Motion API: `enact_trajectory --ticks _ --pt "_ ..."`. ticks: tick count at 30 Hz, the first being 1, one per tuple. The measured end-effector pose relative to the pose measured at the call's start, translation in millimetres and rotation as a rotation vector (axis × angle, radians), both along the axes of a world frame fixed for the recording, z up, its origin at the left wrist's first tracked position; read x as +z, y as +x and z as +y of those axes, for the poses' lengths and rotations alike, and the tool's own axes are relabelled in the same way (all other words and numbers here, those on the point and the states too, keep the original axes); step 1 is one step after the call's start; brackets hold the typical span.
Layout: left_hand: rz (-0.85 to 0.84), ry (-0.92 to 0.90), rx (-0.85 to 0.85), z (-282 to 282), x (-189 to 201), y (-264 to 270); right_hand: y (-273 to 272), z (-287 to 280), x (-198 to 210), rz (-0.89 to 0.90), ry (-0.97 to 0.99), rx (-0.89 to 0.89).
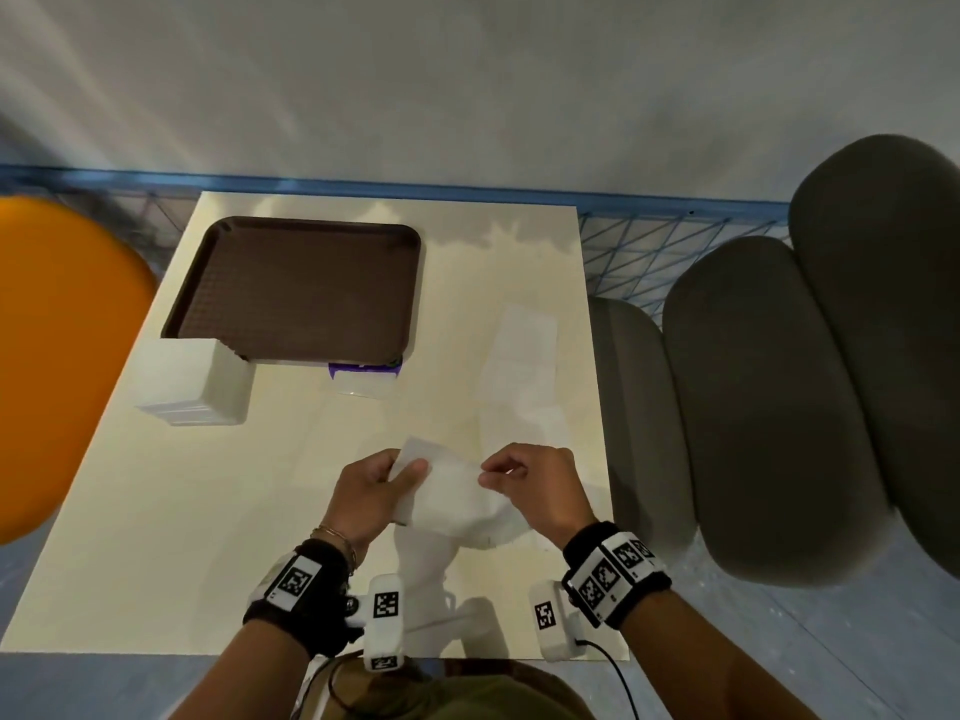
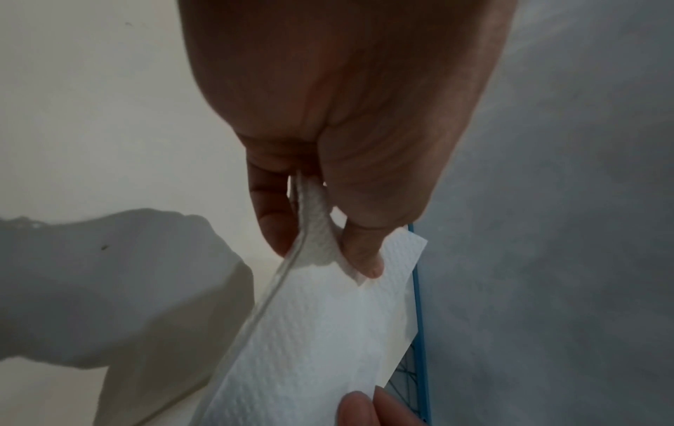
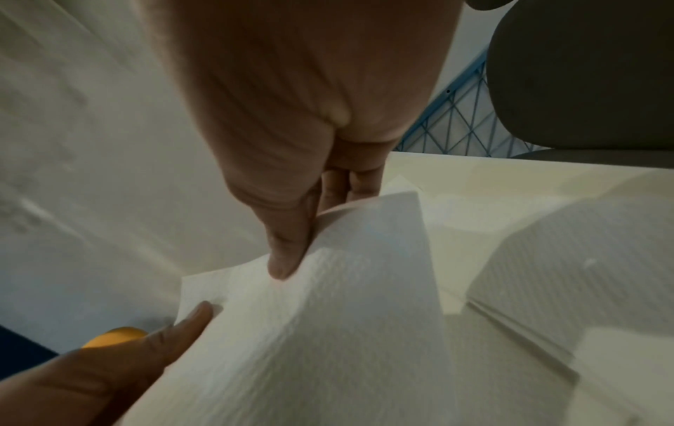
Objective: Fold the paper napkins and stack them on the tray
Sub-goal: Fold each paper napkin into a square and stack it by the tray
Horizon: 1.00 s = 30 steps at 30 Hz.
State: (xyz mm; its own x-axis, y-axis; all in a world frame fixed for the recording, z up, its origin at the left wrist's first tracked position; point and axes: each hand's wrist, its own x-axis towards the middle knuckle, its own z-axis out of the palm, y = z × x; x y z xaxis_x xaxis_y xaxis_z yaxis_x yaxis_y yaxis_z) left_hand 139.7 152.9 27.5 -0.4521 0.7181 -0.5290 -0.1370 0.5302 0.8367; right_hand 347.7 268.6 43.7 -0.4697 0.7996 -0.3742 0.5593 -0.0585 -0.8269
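1. Left hand [image 1: 371, 493]: thumb and fingers pinching the left end of one napkin [image 1: 449, 493], lifted off the table [image 1: 218, 511].
2. Right hand [image 1: 530, 485]: thumb and forefinger pinching the right end of the same napkin; remaining fingers curled behind.
3. Left wrist view: thumb [image 2: 361, 253] on top of the sheet, fingers beneath, paper bunched between. Right wrist view: thumb [image 3: 284, 248] pressing the near face of the sheet.
4. Napkin: hanging between the two sets of fingers, long axis running hand to hand, middle sagging down toward the wrists.
5. Key relation, judged: tray [image 1: 301, 288] lying well ahead of the fingers and off to the left, so nearer the left hand; fold not yet closed, edges not yet matched.
6. Count, held: one napkin.
7. Count, flat on the table: pale sheets [image 1: 524, 350] ahead of the right fingers, overlapping; exact number impossible to tell.
8. Count, stack: one napkin stack [image 1: 192, 381] ahead and left of the left fingers, touching the tray's near corner.
9. Count, tray: one, nothing visible on it.
10. Small purple-edged packet [image 1: 366, 376] just beside the tray's near edge.
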Motion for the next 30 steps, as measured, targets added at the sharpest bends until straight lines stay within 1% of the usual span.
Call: enact_trajectory --ticks 3,7,10,11,12,14,15,17,19,20,23,25,27,28,30 --pt "-0.006 0.0 0.01 -1 -2 -2 2 -1 1 0.029 0.059 0.009" --pt "-0.035 -0.01 0.022 1 -1 -3 4 -1 -3 0.064 0.219 0.079" --pt "-0.036 -0.035 0.023 4 -6 -3 5 0 -11 -0.028 0.338 0.136" --pt "-0.006 -0.06 0.008 5 -9 -3 3 2 -14 -0.074 0.372 0.153" --pt "0.059 -0.103 -0.032 6 -13 -4 0 3 -17 -0.109 0.393 0.175" --pt "0.227 -0.203 -0.135 5 -17 -5 -6 6 -22 -0.138 0.393 0.213" --pt "0.268 -0.208 -0.165 4 -17 -5 -10 7 -23 -0.141 0.359 0.234" --pt "0.288 -0.159 -0.199 2 -15 -6 -18 10 -19 -0.134 0.203 0.272" --pt "0.256 -0.099 -0.222 0 -10 -8 -24 14 -9 -0.074 0.023 0.284" --pt "0.229 -0.062 -0.221 -1 -7 -9 -26 16 -2 -0.042 -0.033 0.283" --pt "0.111 0.016 -0.134 -2 9 -17 -28 25 21 0.007 -0.109 0.309" --pt "-0.009 0.036 -0.074 -4 21 -22 -27 34 36 -0.033 -0.134 0.408" --pt "-0.109 0.039 -0.06 -6 29 -26 -25 41 50 -0.123 -0.092 0.565" --pt "-0.165 0.048 -0.054 -7 32 -27 -24 44 56 -0.135 -0.074 0.629" --pt "-0.269 0.062 -0.046 -7 38 -28 -23 45 70 -0.112 -0.067 0.702"
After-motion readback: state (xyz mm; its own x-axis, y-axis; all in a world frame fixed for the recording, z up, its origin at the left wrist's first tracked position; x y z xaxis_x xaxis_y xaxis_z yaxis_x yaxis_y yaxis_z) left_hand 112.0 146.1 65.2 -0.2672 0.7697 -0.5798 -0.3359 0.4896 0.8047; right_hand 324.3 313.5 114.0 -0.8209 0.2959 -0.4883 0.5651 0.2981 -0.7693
